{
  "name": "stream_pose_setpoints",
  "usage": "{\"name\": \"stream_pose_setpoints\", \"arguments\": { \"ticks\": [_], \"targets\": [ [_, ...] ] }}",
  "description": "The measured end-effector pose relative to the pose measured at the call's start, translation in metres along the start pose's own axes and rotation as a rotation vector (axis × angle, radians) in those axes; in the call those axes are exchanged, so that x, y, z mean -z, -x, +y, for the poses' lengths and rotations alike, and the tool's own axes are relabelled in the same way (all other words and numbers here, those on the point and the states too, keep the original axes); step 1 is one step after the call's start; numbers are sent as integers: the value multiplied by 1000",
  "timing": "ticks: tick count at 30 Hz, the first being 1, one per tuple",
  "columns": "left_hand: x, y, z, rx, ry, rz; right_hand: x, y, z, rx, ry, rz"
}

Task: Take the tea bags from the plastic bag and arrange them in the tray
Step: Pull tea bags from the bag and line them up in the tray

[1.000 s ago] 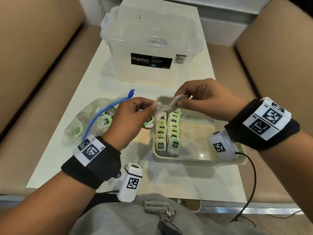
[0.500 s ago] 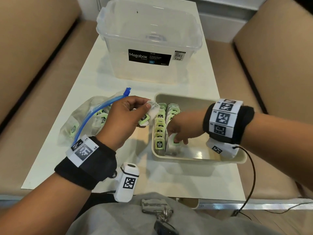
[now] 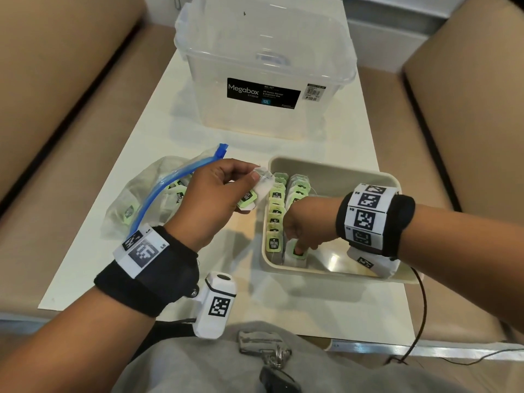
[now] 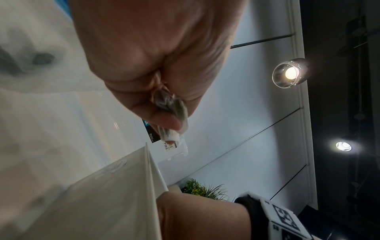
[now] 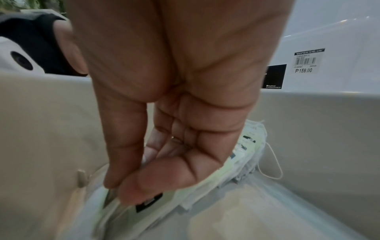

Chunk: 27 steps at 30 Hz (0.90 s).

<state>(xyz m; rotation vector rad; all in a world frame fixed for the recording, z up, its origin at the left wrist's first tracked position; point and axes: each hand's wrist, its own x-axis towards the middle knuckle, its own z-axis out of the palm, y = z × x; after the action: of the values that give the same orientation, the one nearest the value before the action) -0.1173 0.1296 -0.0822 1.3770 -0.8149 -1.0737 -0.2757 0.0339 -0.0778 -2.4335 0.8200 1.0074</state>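
A beige tray (image 3: 334, 168) holds two rows of green-tagged tea bags (image 3: 276, 217) standing on edge. My right hand (image 3: 304, 234) reaches down into the tray's near end and pinches the front tea bag (image 3: 296, 255) of the second row; the right wrist view shows thumb and fingers (image 5: 123, 170) on that tea bag (image 5: 164, 201). My left hand (image 3: 221, 191) hovers left of the tray and pinches a few tea bags (image 3: 259, 188), seen as a crumpled tea bag bundle (image 4: 174, 113) in the left wrist view. The clear plastic bag (image 3: 133, 202) with a blue zip lies at the left, tea bags inside.
A clear lidded Megabox storage box (image 3: 263, 69) stands at the back of the white table (image 3: 158, 143). Tan cushioned seats (image 3: 56, 109) flank the table on both sides. A cable (image 3: 424, 307) hangs off the table's right front.
My right hand took a tea bag from the left hand's bundle, then dropped into the near end of the tray with it. The left hand has stayed about where it was.
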Motion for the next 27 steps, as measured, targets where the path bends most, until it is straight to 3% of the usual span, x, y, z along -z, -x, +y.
{"name": "stream_pose_setpoints", "arguments": {
  "ticks": [6, 11, 15, 20, 27],
  "targets": [
    [-2, 1, 0, 16, -8, -20, 20, 16, 5, -19, -95, 73],
    [-5, 4, 3, 39, -9, -55, 51, 45, 16, 38, -234, 407],
    [-10, 7, 8, 67, 7, -86, 55, 57, 15, 207, -425, 616],
    [-15, 9, 13, 107, 66, -115, 47, 59, 10, 347, -401, 682],
    [-17, 11, 18, 162, 154, -153, 44, 58, 16, 374, -441, 757]
  ]
}}
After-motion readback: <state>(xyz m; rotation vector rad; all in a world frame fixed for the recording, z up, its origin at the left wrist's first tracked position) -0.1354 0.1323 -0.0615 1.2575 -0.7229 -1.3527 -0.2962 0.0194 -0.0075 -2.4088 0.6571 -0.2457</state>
